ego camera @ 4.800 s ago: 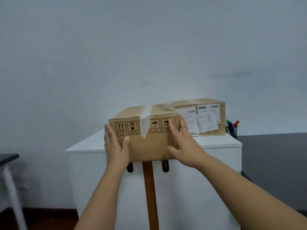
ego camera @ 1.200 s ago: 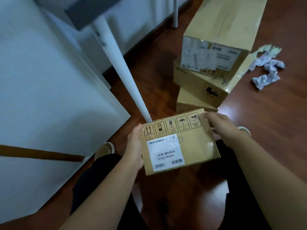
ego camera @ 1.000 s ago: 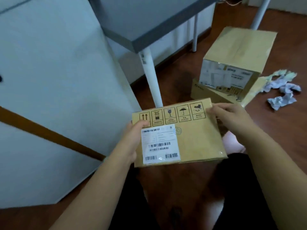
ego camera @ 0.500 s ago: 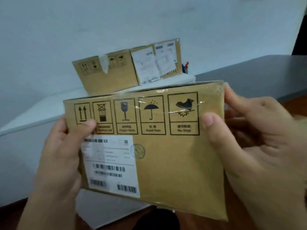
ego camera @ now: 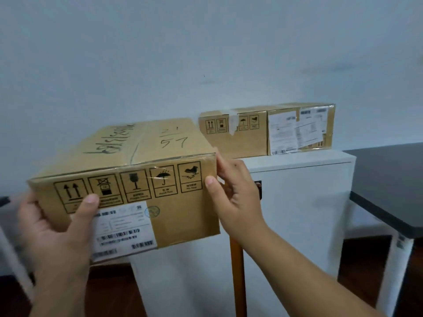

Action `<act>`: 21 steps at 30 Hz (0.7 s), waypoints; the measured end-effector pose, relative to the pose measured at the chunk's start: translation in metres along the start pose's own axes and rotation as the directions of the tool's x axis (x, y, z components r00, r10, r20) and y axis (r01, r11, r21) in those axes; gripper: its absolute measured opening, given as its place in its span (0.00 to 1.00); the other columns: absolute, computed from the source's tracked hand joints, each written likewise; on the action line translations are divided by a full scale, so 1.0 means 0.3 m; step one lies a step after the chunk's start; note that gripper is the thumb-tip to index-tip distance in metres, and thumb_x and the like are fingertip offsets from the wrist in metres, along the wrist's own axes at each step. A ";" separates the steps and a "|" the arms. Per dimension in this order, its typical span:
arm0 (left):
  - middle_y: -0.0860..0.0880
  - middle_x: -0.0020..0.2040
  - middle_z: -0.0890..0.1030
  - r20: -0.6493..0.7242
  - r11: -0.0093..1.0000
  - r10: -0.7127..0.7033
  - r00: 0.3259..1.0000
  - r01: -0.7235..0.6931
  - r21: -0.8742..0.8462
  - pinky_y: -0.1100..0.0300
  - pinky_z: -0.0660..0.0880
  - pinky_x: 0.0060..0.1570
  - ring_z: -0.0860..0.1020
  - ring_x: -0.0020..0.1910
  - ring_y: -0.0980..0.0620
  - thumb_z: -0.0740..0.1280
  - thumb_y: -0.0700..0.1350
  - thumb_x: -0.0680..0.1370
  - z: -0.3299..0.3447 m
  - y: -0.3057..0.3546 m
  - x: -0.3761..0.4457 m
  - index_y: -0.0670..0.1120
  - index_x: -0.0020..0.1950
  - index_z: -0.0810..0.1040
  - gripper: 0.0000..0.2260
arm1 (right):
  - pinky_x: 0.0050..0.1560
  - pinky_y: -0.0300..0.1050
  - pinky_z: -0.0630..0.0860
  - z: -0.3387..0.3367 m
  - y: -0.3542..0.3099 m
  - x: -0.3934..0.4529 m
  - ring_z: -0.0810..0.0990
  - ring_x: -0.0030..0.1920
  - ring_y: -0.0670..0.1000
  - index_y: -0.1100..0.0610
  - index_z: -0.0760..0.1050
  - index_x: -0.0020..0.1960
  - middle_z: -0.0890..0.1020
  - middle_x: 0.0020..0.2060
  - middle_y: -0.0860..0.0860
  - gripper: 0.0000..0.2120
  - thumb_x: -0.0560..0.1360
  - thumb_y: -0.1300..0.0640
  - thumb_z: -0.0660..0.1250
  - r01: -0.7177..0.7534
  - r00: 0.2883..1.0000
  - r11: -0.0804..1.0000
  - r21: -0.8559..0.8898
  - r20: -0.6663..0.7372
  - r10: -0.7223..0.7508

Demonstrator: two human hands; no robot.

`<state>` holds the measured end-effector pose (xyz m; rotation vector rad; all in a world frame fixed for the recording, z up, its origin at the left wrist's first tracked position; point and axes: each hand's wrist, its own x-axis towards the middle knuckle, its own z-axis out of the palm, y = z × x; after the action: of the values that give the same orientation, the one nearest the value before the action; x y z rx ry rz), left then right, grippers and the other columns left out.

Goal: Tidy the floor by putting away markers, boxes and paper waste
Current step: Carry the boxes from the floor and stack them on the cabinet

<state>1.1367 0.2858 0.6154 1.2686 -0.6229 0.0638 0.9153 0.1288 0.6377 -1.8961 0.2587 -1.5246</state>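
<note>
A: Where is the box [ego camera: 128, 179]?

B: In the air, left of the white cabinet [ego camera: 297, 202] and about level with its top. The left hand [ego camera: 57, 227] grips the near left corner with its thumb across the label [ego camera: 123, 229]; the right hand [ego camera: 235, 195] pinches the right edge.

A: Any room on the cabinet?

B: Two boxes [ego camera: 265, 131] sit side by side at the back, touching. A bare strip runs along the front edge; the held box hides the top's left part. A dark tabletop [ego camera: 389, 191] stands just right.

A: Anything unclear?

B: The handwriting on the lid and the label print are unreadable. The floor is mostly out of view.
</note>
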 end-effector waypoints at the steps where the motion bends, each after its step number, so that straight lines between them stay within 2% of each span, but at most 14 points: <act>1: 0.51 0.56 0.82 -0.024 0.999 0.031 0.999 -0.031 0.018 0.50 0.81 0.49 0.82 0.55 0.49 0.75 0.62 0.69 0.003 -0.009 0.019 0.50 0.64 0.72 0.30 | 0.60 0.37 0.76 0.038 0.019 0.016 0.75 0.61 0.43 0.50 0.65 0.75 0.73 0.55 0.46 0.26 0.78 0.49 0.61 -0.019 0.999 1.000 -0.015 0.042 0.020; 2: 0.55 0.56 0.81 -0.056 0.997 0.063 0.996 -0.061 0.036 0.53 0.81 0.50 0.82 0.55 0.54 0.76 0.57 0.70 0.012 -0.017 0.037 0.53 0.66 0.70 0.28 | 0.62 0.39 0.76 0.071 0.049 0.035 0.75 0.62 0.43 0.49 0.64 0.75 0.73 0.56 0.45 0.26 0.78 0.50 0.62 -0.041 0.998 0.999 -0.027 0.050 0.043; 4: 0.55 0.60 0.79 -0.049 0.989 0.125 0.991 -0.121 0.081 0.52 0.78 0.53 0.79 0.59 0.53 0.75 0.50 0.73 0.086 -0.008 0.076 0.55 0.72 0.65 0.31 | 0.61 0.38 0.75 0.112 0.101 0.088 0.75 0.59 0.40 0.48 0.62 0.76 0.71 0.58 0.44 0.26 0.79 0.52 0.61 -0.084 0.996 0.993 -0.086 0.018 0.086; 6: 0.52 0.65 0.77 -0.025 0.983 0.157 0.987 -0.154 0.095 0.54 0.75 0.56 0.77 0.62 0.50 0.74 0.50 0.73 0.159 -0.011 0.150 0.55 0.74 0.62 0.33 | 0.62 0.38 0.72 0.136 0.142 0.155 0.74 0.56 0.40 0.46 0.55 0.78 0.69 0.63 0.44 0.30 0.80 0.54 0.61 -0.136 0.989 0.980 -0.143 0.045 0.144; 7: 0.51 0.68 0.75 -0.031 0.981 0.165 0.986 -0.161 0.104 0.54 0.74 0.59 0.75 0.65 0.50 0.74 0.51 0.74 0.188 -0.027 0.207 0.55 0.75 0.61 0.34 | 0.63 0.38 0.71 0.146 0.162 0.189 0.73 0.57 0.41 0.46 0.50 0.79 0.67 0.68 0.44 0.32 0.80 0.55 0.61 -0.154 0.982 0.967 -0.204 0.080 0.174; 10: 0.48 0.78 0.59 -0.040 0.959 0.158 0.987 -0.144 0.246 0.45 0.59 0.74 0.59 0.77 0.45 0.69 0.56 0.76 0.313 -0.073 0.359 0.53 0.81 0.49 0.40 | 0.61 0.40 0.69 0.160 0.228 0.266 0.67 0.70 0.45 0.38 0.43 0.77 0.60 0.76 0.42 0.39 0.78 0.58 0.62 -0.135 0.962 0.949 -0.285 0.192 0.195; 12: 0.49 0.81 0.46 -0.017 0.916 0.115 0.993 -0.099 0.390 0.40 0.49 0.76 0.48 0.79 0.41 0.66 0.54 0.79 0.396 -0.130 0.421 0.50 0.81 0.41 0.41 | 0.57 0.46 0.75 0.168 0.280 0.284 0.66 0.72 0.48 0.33 0.44 0.76 0.55 0.77 0.39 0.39 0.77 0.60 0.61 -0.182 0.934 0.939 -0.292 0.247 0.258; 14: 0.49 0.81 0.38 0.072 0.839 0.096 0.993 -0.120 0.531 0.41 0.43 0.76 0.42 0.79 0.42 0.66 0.52 0.79 0.458 -0.198 0.451 0.48 0.81 0.38 0.42 | 0.61 0.53 0.75 0.178 0.350 0.282 0.65 0.73 0.52 0.38 0.49 0.78 0.49 0.78 0.38 0.35 0.79 0.58 0.61 -0.272 0.864 0.884 -0.379 0.308 0.398; 16: 0.49 0.80 0.33 0.172 0.721 0.032 0.985 -0.142 0.678 0.39 0.40 0.75 0.38 0.79 0.43 0.64 0.54 0.80 0.494 -0.265 0.468 0.49 0.80 0.37 0.41 | 0.71 0.54 0.66 0.187 0.427 0.271 0.57 0.77 0.53 0.43 0.54 0.78 0.45 0.79 0.41 0.30 0.79 0.54 0.61 -0.278 0.805 0.822 -0.497 0.346 0.481; 17: 0.49 0.79 0.32 0.221 0.668 -0.009 0.975 -0.158 0.727 0.37 0.40 0.75 0.37 0.79 0.43 0.63 0.56 0.80 0.508 -0.292 0.469 0.50 0.80 0.37 0.40 | 0.75 0.55 0.61 0.188 0.458 0.260 0.53 0.78 0.53 0.44 0.56 0.78 0.44 0.79 0.43 0.29 0.79 0.52 0.60 -0.235 0.796 0.791 -0.565 0.355 0.490; 19: 0.49 0.79 0.31 0.303 0.556 -0.071 0.950 -0.215 0.803 0.34 0.40 0.74 0.35 0.79 0.43 0.58 0.60 0.81 0.530 -0.340 0.469 0.54 0.81 0.40 0.36 | 0.78 0.57 0.47 0.189 0.505 0.234 0.47 0.79 0.52 0.45 0.61 0.76 0.45 0.79 0.47 0.25 0.79 0.49 0.58 -0.078 0.816 0.714 -0.696 0.367 0.447; 21: 0.51 0.80 0.34 0.380 0.452 -0.113 0.918 -0.292 0.842 0.32 0.38 0.71 0.34 0.78 0.44 0.52 0.63 0.81 0.554 -0.360 0.457 0.60 0.80 0.44 0.30 | 0.76 0.57 0.37 0.181 0.532 0.201 0.41 0.79 0.52 0.46 0.60 0.76 0.44 0.80 0.49 0.26 0.79 0.50 0.57 0.056 0.839 0.632 -0.773 0.380 0.390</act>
<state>1.2255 0.0618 0.6120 2.3427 -1.0827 0.2711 1.0235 -0.0027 0.5829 -2.7577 0.9311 -0.7115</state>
